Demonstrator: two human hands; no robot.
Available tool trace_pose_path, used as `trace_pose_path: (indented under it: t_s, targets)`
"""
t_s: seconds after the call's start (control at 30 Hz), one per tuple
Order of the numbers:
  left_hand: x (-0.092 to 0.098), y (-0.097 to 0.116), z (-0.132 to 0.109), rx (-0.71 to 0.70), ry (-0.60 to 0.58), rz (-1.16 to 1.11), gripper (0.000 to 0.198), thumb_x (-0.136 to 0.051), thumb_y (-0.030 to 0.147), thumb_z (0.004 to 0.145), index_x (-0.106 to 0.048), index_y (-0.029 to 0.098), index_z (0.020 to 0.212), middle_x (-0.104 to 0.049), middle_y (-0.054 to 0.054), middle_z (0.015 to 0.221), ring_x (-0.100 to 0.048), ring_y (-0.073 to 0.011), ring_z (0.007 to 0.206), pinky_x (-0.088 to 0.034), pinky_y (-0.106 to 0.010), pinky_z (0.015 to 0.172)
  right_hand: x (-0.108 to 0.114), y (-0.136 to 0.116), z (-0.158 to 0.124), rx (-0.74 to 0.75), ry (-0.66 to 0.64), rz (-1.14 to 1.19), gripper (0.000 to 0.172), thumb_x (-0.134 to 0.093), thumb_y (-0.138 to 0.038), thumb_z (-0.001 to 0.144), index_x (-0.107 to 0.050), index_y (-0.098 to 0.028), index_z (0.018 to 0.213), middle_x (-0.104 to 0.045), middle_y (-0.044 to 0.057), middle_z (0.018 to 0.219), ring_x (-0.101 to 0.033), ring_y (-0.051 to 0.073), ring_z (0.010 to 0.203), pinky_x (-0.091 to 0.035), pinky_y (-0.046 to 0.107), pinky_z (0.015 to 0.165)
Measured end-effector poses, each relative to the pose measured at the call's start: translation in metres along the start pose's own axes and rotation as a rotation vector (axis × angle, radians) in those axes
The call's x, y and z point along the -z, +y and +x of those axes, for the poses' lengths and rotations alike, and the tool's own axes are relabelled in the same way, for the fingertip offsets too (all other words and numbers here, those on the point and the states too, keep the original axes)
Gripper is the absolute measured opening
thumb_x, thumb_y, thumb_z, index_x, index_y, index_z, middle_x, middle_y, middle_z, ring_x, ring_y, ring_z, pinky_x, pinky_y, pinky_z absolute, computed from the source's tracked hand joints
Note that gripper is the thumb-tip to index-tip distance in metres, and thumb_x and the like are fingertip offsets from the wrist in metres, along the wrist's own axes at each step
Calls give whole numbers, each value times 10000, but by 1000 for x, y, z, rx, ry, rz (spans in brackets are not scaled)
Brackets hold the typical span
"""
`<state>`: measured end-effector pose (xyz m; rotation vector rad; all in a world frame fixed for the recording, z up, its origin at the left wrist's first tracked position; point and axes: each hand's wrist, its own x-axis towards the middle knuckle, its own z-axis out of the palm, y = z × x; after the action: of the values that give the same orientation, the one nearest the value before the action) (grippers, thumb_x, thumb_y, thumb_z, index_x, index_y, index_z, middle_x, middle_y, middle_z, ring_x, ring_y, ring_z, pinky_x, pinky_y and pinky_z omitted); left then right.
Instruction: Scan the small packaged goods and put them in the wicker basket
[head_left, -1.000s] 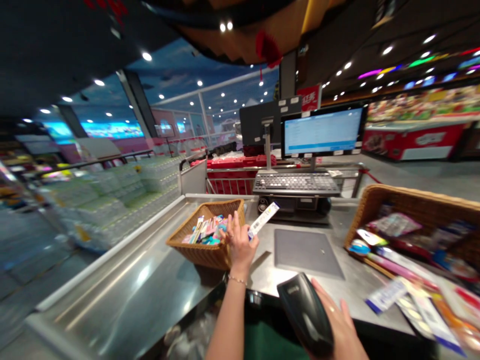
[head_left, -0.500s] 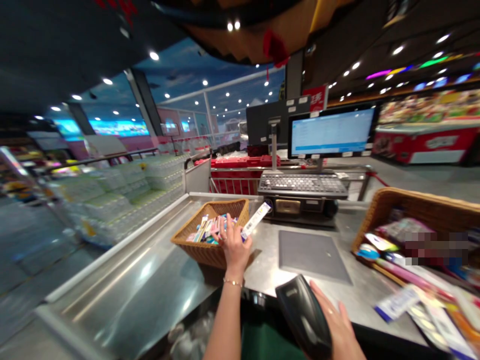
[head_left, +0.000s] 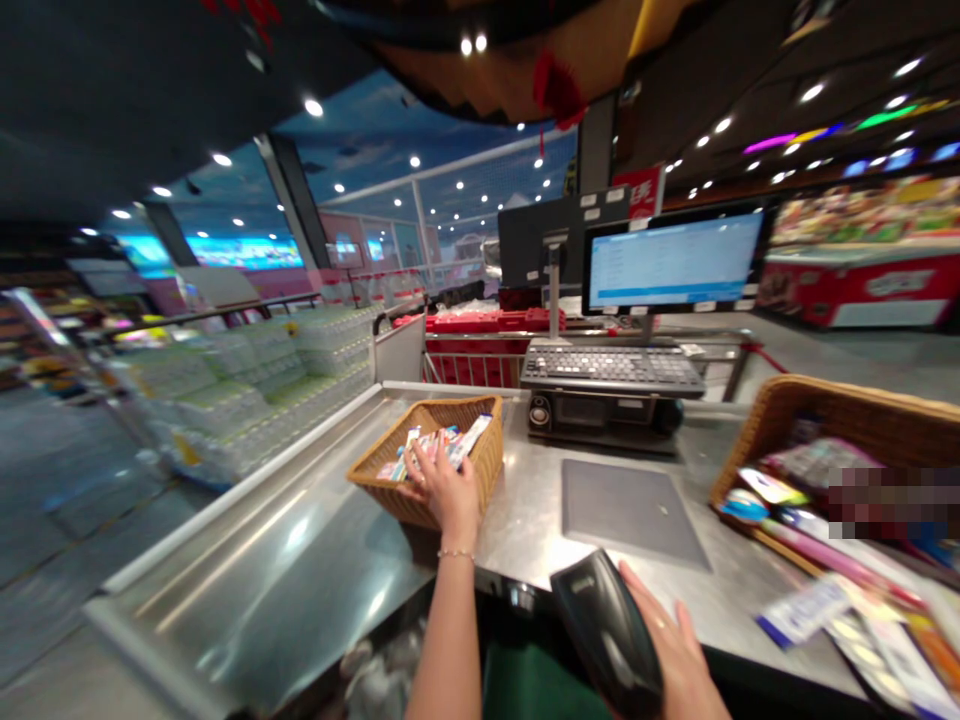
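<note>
My left hand point(head_left: 448, 488) is over the near rim of a small wicker basket point(head_left: 491, 465). A slim white-and-blue packet point(head_left: 471, 440) lies between its thumb and forefinger, slanting up to the right inside the basket. The other fingers spread over several small colourful packages point(head_left: 420, 443), partly hiding them. In my right hand point(head_left: 671, 640) is a black handheld barcode scanner point(head_left: 609, 625), with its head pointing up and left above the counter edge.
A steel counter point(head_left: 525, 500) bears a grey mat point(head_left: 630, 510). Behind it stand a keyboard point(head_left: 611, 366) and a lit monitor point(head_left: 675, 262). At right, a larger wicker basket point(head_left: 847, 405) holds mixed goods, with several packs, including a white-and-blue one point(head_left: 804, 610), before it.
My left hand has moved left with the slim packet, which now lies within the small basket instead of beside its right rim. My right hand keeps the scanner in nearly the same place.
</note>
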<state>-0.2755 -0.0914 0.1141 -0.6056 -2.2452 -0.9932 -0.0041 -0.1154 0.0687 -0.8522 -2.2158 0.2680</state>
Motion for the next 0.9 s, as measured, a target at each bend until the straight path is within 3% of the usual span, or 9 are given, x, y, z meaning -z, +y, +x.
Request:
trace_pose_path:
  t_s: [0.13, 0.6, 0.9]
  targets:
    - [3, 8, -3, -56, 1, -33, 456, -562, 272, 842, -586, 168, 1284, -353, -224, 1528, -239, -408, 1445, -163, -720, 1106, -2, 4, -3, -11, 8, 1, 622, -458, -228, 718, -401, -148, 1332, -558, 212, 1379, -461, 391, 1345, -257, 677, 1105]
    - [-3, 47, -33, -233, -65, -77, 422, -560, 259, 844, -606, 138, 1245, -337, -211, 1542, -204, -369, 1469, -216, -632, 1157, -1, 19, -12, -48, 37, -3, 524, -425, -279, 803, -436, -152, 1311, -549, 191, 1396, -450, 374, 1359, -254, 661, 1122]
    - [-7, 61, -44, -276, -99, -79, 424, -561, 277, 845, -613, 149, 1245, -360, -207, 1530, -210, -389, 1462, -185, -675, 1141, -6, 32, -18, -62, 110, -32, 560, -423, -261, 760, -434, -155, 1310, -562, 182, 1388, -470, 355, 1347, -238, 629, 1140]
